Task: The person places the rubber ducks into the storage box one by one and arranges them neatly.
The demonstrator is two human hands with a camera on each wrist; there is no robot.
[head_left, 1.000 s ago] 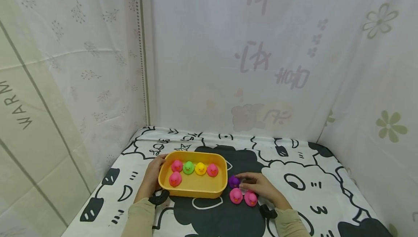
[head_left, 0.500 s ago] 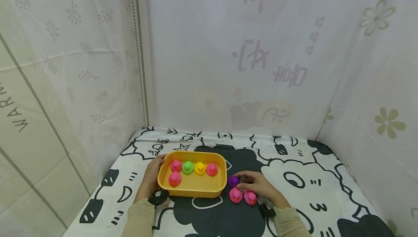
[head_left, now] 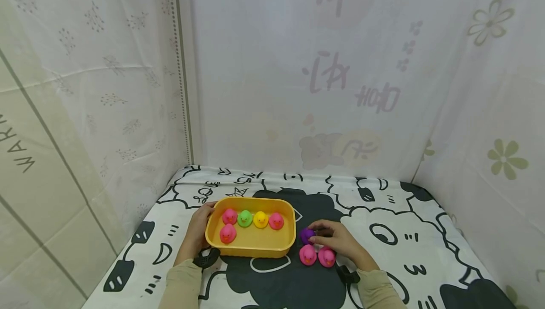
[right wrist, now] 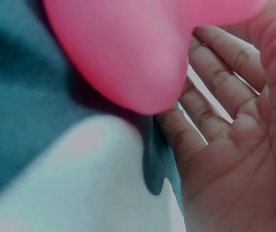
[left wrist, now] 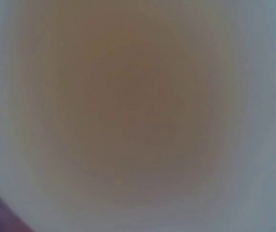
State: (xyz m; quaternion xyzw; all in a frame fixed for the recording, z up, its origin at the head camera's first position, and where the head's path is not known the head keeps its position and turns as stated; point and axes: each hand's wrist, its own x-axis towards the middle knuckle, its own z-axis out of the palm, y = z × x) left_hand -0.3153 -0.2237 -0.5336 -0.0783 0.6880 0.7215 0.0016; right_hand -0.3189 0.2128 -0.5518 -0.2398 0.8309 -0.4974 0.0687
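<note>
The purple toy [head_left: 307, 236] was on the patterned cloth [head_left: 281, 280], just to the right of the yellow tray [head_left: 257, 248], at the fingertips of the right hand [head_left: 336, 239]. That hand pinched it between thumb and fingers, which covered part of its right side. Two pink ducks [head_left: 317, 255] stood side by side just in front of it, nearer the person. In the right wrist view a pink shape loomed close, with narrow gaps between the fingers behind it; the pinch itself was hidden there. The left hand [head_left: 197, 226] lay against the left end of the tray, its fingertips by the rim; how far its fingers curled I could not tell, for the left wrist view was only a blur. Inside the tray a row ran from left to right: a pink duck [head_left: 230, 216], a green duck [head_left: 245, 218], a yellow duck [head_left: 261, 220] and another pink duck [head_left: 276, 221]. One more pink duck [head_left: 228, 233] sat in front of the row's left end. Both wrists wore black bands [head_left: 206, 258] below beige sleeves [head_left: 184, 281].
</note>
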